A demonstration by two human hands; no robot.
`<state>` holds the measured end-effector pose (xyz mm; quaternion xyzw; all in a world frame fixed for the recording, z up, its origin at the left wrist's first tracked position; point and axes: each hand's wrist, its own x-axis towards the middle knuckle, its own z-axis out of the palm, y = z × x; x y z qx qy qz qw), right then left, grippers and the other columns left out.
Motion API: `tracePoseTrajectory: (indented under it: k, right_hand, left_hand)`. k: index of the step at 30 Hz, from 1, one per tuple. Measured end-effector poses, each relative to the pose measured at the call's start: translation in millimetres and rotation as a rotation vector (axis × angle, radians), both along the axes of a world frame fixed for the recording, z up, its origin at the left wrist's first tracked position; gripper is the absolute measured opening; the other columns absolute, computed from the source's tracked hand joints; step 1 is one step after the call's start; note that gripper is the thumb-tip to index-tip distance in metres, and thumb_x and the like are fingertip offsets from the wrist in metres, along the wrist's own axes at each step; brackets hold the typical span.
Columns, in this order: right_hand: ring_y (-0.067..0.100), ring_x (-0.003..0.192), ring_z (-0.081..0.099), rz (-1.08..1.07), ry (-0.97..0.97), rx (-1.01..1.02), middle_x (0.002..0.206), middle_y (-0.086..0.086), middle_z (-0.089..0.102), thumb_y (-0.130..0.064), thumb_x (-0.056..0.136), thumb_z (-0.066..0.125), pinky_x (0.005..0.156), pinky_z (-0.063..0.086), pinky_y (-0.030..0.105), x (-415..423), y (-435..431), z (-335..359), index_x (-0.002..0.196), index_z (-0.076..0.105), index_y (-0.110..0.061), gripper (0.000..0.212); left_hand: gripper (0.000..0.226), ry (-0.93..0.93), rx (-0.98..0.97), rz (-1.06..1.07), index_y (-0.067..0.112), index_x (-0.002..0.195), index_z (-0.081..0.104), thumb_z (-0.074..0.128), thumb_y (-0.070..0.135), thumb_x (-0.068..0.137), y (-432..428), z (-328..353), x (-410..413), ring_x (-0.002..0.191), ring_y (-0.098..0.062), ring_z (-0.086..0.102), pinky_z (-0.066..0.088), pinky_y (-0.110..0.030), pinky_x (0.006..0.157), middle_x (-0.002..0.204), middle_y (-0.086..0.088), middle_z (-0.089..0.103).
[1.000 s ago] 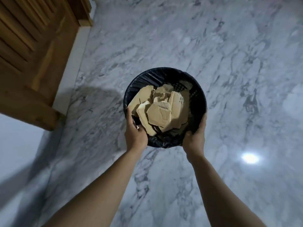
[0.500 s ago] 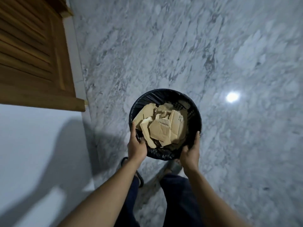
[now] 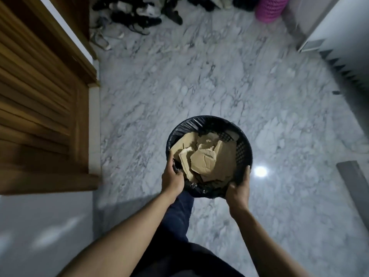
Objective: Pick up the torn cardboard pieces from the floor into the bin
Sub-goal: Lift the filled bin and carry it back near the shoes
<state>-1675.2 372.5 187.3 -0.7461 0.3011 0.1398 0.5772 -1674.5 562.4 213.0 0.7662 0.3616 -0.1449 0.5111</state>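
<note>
A round black mesh bin point(image 3: 244, 150) with a black liner is held up in front of me, above the marble floor. Several torn brown cardboard pieces point(image 3: 203, 158) fill it. My left hand point(image 3: 172, 179) grips the near-left rim with the thumb over the edge. On the near-right rim my right hand point(image 3: 238, 188) clasps the bin wall from outside. No cardboard shows on the visible floor.
A slatted wooden door point(image 3: 40, 108) and its frame stand at the left. Several dark shoes and sandals point(image 3: 135, 17) lie at the far end, beside a pink basket point(image 3: 271, 8). A white wall and vent point(image 3: 339, 47) are at right, a grey strip point(image 3: 353, 182) lower right.
The view has risen and swung forward: the far end of the room with shoes and pink basket now shows. Both hands keep the same grip on the bin.
</note>
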Motion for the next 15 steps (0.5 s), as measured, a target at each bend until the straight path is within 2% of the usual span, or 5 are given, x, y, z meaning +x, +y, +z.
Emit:
tracePoseTrajectory:
  k: [4, 9, 11, 13, 15]
  right_hand:
    - [0.033, 0.135, 0.045, -0.051, -0.071, 0.089, 0.161, -0.010, 0.029, -0.004, 0.070, 0.035, 0.077, 0.057, 0.065, 110.5, 20.7, 18.0, 0.146, 0.017, -0.063, 0.098]
    - [0.034, 0.130, 0.047, -0.111, -0.157, 0.107, 0.161, -0.011, 0.028, -0.003, 0.064, 0.034, 0.072, 0.060, 0.060, 218.6, 46.9, 67.1, 0.146, 0.015, -0.064, 0.104]
    - [0.031, 0.123, 0.051, -0.130, -0.204, 0.122, 0.158, -0.013, 0.031, 0.004, 0.069, 0.036, 0.067, 0.062, 0.056, 261.9, 51.5, 85.7, 0.149, 0.018, -0.059, 0.103]
    - [0.021, 0.108, 0.055, -0.167, -0.247, 0.117, 0.149, -0.013, 0.035, 0.014, 0.078, 0.036, 0.060, 0.062, 0.030, 311.1, 52.7, 99.3, 0.155, 0.020, -0.046, 0.099]
    - [0.015, 0.108, 0.049, -0.189, -0.283, 0.099, 0.142, -0.009, 0.039, 0.018, 0.085, 0.035, 0.057, 0.050, 0.005, 359.8, 52.1, 107.7, 0.157, 0.023, -0.032, 0.088]
  left_hand:
    - [0.079, -0.060, -0.020, -0.071, 0.049, 0.152, 0.016, 0.051, 0.006, 0.097, 31.7, 24.7, 120.5, 0.077, 0.007, 0.049, 0.039, -0.001, 0.050, 0.157, 0.005, 0.034]
    - [0.080, -0.147, 0.033, -0.123, 0.051, 0.151, 0.017, 0.050, 0.004, 0.097, 54.9, 72.2, 244.6, 0.079, 0.002, 0.056, 0.046, -0.005, 0.055, 0.156, 0.003, 0.037]
    - [0.080, -0.179, 0.038, -0.152, 0.054, 0.150, 0.014, 0.049, 0.005, 0.097, 58.8, 81.1, 288.4, 0.081, -0.010, 0.063, 0.051, -0.020, 0.055, 0.155, 0.002, 0.037]
    - [0.080, -0.208, 0.027, -0.162, 0.054, 0.150, 0.014, 0.048, 0.006, 0.097, 59.6, 88.0, 337.6, 0.066, -0.009, 0.058, 0.045, -0.020, 0.046, 0.153, 0.001, 0.041]
    - [0.080, -0.231, 0.045, -0.164, 0.052, 0.151, 0.015, 0.048, 0.005, 0.095, 58.3, 94.5, 388.8, 0.063, -0.003, 0.054, 0.050, -0.027, 0.052, 0.148, 0.001, 0.047]
